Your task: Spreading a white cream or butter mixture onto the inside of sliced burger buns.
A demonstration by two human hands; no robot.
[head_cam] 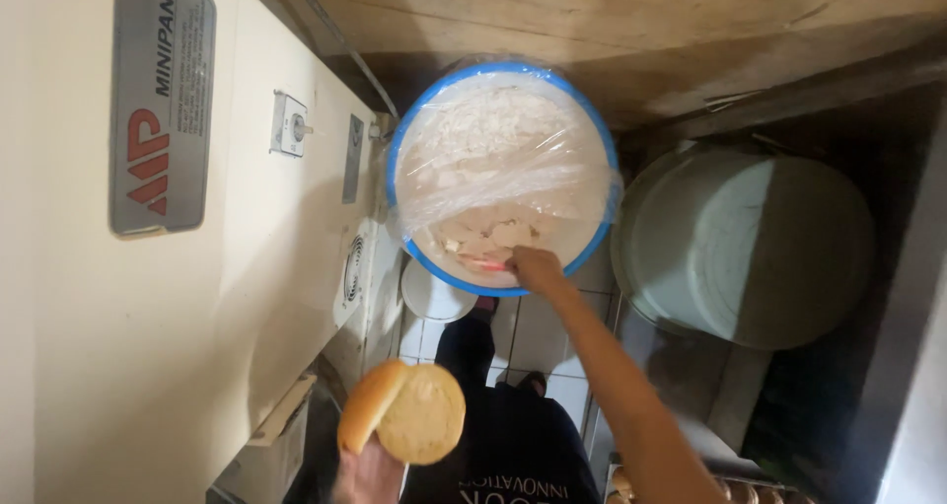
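Far left, we log a cream-coloured machine cabinet [247,297] carrying a tall grey metal plate [161,105] with a red emblem and dark lettering, fixed upright near its top. Right of it sit a small white switch box [289,124], a narrow grey label [352,159] and a round vent grille [353,268]. A cardboard box [279,445] leans at the cabinet's foot, partly cut off by the frame's lower edge.

Low centre, we record our left hand [367,474], its grip closed on a split bread bun [404,412]: golden crust on the left half, pale floury crumb facing us on the right half. The hand is cut off at the bottom edge, so the fingers are hard to make out.

Centre, we note a blue-rimmed white tub [593,129] lined with a clear plastic bag [513,183], holding pale, lumpy white pieces [493,233]. Our right hand [533,265] rests at its near rim beside something small and reddish; we cannot tell whether its grip is closed or apart. A white round container [434,295] sits just below the tub on the tiled floor [538,336].

Right, a large pale-green lidded bin [750,248] stands half in shadow. Bottom right, browned rolls [735,491] are barely visible, cut off.
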